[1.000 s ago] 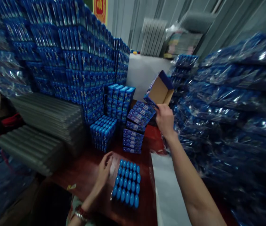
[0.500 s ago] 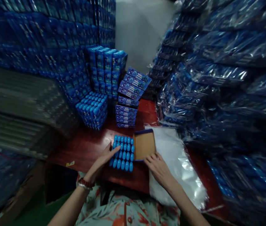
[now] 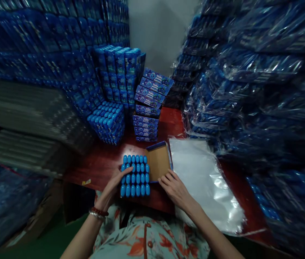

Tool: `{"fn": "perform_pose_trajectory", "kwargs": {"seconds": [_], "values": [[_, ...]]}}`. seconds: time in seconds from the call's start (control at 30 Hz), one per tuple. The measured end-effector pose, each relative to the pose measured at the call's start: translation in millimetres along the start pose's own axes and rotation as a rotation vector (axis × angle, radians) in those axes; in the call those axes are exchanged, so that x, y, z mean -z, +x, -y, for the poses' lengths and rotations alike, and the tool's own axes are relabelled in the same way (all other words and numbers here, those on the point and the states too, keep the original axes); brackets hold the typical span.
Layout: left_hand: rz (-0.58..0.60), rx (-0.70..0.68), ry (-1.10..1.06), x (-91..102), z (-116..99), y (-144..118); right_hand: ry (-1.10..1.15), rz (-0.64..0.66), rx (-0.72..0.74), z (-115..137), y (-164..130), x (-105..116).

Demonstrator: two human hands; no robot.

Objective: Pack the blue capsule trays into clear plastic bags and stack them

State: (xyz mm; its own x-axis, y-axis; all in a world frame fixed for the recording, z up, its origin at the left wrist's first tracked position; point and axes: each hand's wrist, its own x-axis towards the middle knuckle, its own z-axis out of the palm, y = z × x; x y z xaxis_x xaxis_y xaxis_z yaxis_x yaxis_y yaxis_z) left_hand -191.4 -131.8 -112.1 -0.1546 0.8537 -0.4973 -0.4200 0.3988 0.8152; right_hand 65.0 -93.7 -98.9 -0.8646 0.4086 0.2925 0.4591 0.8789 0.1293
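A block of small glossy blue rounded containers (image 3: 137, 178), set in rows, stands on the red tabletop before me. My left hand (image 3: 113, 183) grips its left side, the thumb lying over the tops and the other fingers mostly hidden. Directly right of the block is a shallow cardboard box (image 3: 159, 163), brown inside with dark blue outer edges, its hollow side facing up. My right hand (image 3: 176, 189) holds the box's near right corner, fingers bent over the rim. The block's right edge overlaps the box's left side in view.
Clear plastic bags (image 3: 203, 180) lie flat at the right. Behind, several printed blue boxes (image 3: 147, 120) form a leaning stack, beside another block of blue containers (image 3: 107, 118). Wrapped packs (image 3: 249, 90) tower at right, and grey trays (image 3: 25, 111) are piled at left.
The box has turned a little, and its far edge now slants. My left thumb and fingers have closed in around the containers. The whole view has shifted slightly.
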Motion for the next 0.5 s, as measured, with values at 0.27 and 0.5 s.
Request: {"fn": "perform_pose_trajectory", "kwargs": {"seconds": [0.27,0.5], "values": [[-0.042,0.111,-0.192,42.2,-26,-14,0.144,0.082,-0.086,43,-1,-18],[0.043,0.129,-0.175,21.3,-39,-18,0.421,-0.217,-0.212,81,-6,-27]]}}
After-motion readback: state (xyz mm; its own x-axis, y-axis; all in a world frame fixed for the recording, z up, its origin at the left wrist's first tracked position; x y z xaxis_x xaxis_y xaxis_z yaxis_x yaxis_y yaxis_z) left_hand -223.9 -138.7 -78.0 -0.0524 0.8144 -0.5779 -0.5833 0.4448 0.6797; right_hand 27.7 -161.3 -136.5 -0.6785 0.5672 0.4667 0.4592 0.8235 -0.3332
